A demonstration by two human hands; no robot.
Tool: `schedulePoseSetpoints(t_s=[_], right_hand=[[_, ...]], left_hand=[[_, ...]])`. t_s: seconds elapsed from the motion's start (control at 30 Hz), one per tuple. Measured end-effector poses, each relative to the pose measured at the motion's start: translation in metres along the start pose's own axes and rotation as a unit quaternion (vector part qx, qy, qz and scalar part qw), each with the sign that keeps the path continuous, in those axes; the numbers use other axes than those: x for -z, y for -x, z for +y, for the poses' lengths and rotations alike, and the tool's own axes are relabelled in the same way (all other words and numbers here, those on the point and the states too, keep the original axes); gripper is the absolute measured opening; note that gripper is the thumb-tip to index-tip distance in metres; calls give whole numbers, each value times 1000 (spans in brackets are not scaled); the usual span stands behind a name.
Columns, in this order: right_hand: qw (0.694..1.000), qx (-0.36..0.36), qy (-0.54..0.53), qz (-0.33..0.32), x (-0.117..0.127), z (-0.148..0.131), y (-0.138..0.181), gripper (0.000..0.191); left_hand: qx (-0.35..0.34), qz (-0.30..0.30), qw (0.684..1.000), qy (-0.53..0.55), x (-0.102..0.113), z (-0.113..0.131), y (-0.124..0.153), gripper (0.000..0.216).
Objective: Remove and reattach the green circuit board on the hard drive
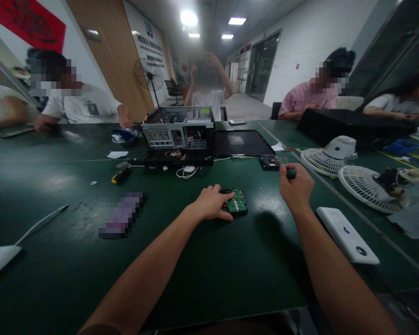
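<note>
My left hand (214,203) lies over the left end of a hard drive (238,203), thumb at its near side and fingers at its far side. The drive rests on the green table with its green circuit board facing up. My right hand (296,186) is raised to the right of it, fist closed round the dark green handle of a screwdriver (291,174); its shaft is hidden. Beyond that fist lies a second drive (270,162) with a green board beside it. A tiny screw-like piece (261,189) sits between my hands.
An opened computer case (178,135) and a black panel (244,143) occupy the table's far side. On the left are a yellow-black screwdriver (121,175) and a phone (123,215). A white power bank (347,235) and white fan parts (363,186) lie right. Several people sit around.
</note>
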State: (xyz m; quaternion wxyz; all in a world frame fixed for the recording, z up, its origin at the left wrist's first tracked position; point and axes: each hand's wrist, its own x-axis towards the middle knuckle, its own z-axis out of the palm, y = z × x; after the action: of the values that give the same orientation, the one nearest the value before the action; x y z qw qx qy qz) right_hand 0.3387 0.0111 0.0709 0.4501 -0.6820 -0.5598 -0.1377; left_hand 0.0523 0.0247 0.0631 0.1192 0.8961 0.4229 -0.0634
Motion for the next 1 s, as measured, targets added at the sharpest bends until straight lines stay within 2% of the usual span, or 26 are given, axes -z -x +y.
schedulePoseSetpoints(t_s=[0.07,0.17,0.27,0.47,0.7,0.87,1.0], right_hand=[[994,16,76,-80,-7,20,-5,25],[955,8,165,-245,-19,35,-3,23],[929,15,186,-321,-31,36,4,24],[926,58,184,-325,-42,31,14,25],[928,57,184,-320,-48,32,19,29],[921,60,179,-342,-54,29,21,26],[918,64,184,-344,-55,28,23,25]], left_hand=[[-1,3,1000,1,1,0,1,98],[1,6,1000,1,0,1,2,97],[6,11,1000,-2,-1,1,1,98],[11,20,1000,-6,-6,1,-3,98],[64,52,997,-12,-10,9,-6,96],[75,49,996,-11,-12,9,-8,96],[58,41,997,-7,-11,7,-7,98]])
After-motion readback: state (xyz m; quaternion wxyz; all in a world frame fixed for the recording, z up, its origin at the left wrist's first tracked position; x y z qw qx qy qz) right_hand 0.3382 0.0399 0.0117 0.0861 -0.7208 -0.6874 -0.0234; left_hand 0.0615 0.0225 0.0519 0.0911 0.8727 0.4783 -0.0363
